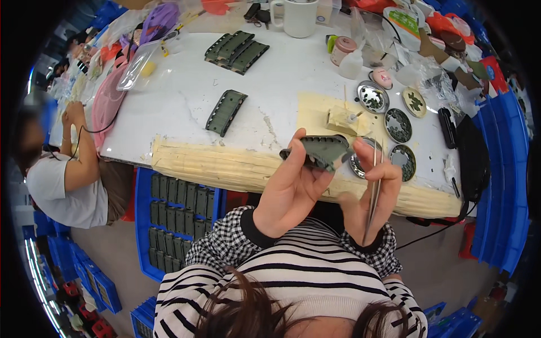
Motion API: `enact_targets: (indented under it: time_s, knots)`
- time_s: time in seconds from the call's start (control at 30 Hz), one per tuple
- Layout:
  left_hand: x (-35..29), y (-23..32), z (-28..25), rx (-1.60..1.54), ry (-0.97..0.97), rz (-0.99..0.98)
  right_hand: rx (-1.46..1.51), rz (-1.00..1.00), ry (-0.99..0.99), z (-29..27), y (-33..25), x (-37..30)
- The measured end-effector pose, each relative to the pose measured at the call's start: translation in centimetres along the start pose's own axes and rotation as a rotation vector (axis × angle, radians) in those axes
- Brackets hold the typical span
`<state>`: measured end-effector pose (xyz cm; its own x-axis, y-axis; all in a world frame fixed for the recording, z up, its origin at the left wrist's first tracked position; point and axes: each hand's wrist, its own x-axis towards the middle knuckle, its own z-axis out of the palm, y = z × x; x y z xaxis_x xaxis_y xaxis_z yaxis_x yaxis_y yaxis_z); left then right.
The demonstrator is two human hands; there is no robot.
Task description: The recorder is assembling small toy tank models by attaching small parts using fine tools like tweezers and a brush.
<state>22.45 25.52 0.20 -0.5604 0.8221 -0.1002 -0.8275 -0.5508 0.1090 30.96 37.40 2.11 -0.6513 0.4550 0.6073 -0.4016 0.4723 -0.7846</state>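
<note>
My left hand holds a curved dark-green plastic part above the table's front edge, pinched between thumb and fingers. Its hollow, ribbed side shows, and one end has camouflage colouring. Close to its right end is my right hand, closed round long metal tweezers. The tweezer tips point away from me; whether they grip anything is too small to tell. Beyond my hands stand round metal dishes with small dark-green pieces. A similar curved part lies alone on the table, and a group of several more lies farther back.
A tape-covered block with a thin stick stands behind the held part. Yellowish tape pads the table's front edge. A white mug is at the back. Below left, a blue crate holds rows of parts. A co-worker sits at left.
</note>
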Motion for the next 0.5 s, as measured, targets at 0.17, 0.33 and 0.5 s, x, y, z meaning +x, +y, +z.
enact_targets:
  time_s: [0.17,0.33,0.5]
  knots:
    - [-1.4,-1.1,-0.7,0.151,-0.044,-0.116,0.104,0.126,-0.121,-1.3,0.6,-0.4]
    - [-1.2,1.2,-0.9,0.447,-0.229,-0.479,0.491,0.369,-0.327,-4.6,0.1,0.4]
    - [-1.4,2.4,-1.6,0.534,-0.213,-0.700,0.331,0.257,-0.328,-7.1,0.4,1.7]
